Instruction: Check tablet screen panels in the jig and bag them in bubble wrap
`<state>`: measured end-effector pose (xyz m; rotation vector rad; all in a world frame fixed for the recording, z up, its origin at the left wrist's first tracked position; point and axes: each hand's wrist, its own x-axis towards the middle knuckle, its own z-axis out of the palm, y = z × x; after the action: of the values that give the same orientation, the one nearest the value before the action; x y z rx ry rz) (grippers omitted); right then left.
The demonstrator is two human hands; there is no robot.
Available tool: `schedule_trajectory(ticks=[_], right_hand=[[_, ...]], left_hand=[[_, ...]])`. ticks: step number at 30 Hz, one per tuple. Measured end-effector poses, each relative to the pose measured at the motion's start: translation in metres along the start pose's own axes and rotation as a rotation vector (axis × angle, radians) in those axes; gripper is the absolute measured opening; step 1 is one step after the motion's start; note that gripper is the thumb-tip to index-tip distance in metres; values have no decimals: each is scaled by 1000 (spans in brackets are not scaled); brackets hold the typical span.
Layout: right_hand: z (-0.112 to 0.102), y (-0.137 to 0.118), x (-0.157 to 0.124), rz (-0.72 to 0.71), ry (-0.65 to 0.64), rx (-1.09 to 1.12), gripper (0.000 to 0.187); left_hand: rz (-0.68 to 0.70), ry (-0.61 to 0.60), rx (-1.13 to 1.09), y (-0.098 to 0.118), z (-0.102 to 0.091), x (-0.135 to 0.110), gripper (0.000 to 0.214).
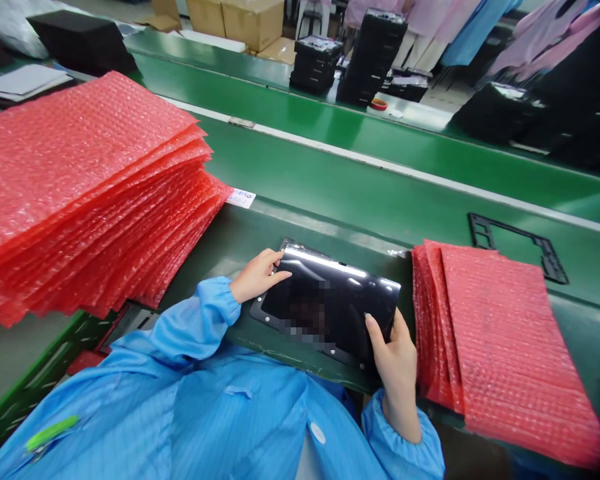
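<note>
A glossy black panel [330, 297] lies flat on the near edge of the green bench [330, 193], right in front of me. My left hand [257, 275] rests on its upper left corner with the fingers curled over the edge. My right hand [395, 357] grips the panel's lower right edge, thumb on the glossy face. Both sleeves are light blue.
A tall stack of red bubble-wrap bags [80, 193] fills the left. A lower pile of red bubble bags [500, 347] lies at the right. A black frame [517, 248] lies behind that pile. Black tray stacks [365, 57] stand beyond the green belt, near cardboard boxes [240, 20].
</note>
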<state>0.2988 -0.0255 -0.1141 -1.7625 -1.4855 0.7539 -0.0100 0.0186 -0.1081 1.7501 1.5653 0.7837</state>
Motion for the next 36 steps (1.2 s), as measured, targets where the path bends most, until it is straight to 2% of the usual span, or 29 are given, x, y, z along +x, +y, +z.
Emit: schedule_trajectory(ticks=[7, 11, 15, 20, 23, 26, 29, 33, 36], right_hand=[[0, 3, -1, -29, 9, -49, 71], [-5, 5, -2, -24, -24, -201, 71], [-9, 5, -3, 7, -70, -288, 71], [-11, 2, 0, 3, -102, -372, 71], [-12, 1, 4, -29, -133, -517, 70], [-14, -1, 7, -65, -171, -773, 73], [-16, -3, 11, -165, -150, -947, 72], [-19, -5, 18, -461, -121, -858, 52], [-21, -8, 23, -500, -173, -787, 44]], left_hand=[[-7, -19, 71, 4, 0, -3, 41], [-14, 24, 376, 12, 5, -14, 57], [-3, 10, 630, 19, 12, -24, 53], [12, 0, 687, 19, 14, -26, 49], [16, -9, 705, 20, 13, -25, 48], [21, -33, 761, 22, 12, -23, 46], [36, -53, 836, 25, 10, -20, 46], [92, -43, 896, 28, 7, -18, 48], [141, -40, 930, 28, 5, -16, 48]])
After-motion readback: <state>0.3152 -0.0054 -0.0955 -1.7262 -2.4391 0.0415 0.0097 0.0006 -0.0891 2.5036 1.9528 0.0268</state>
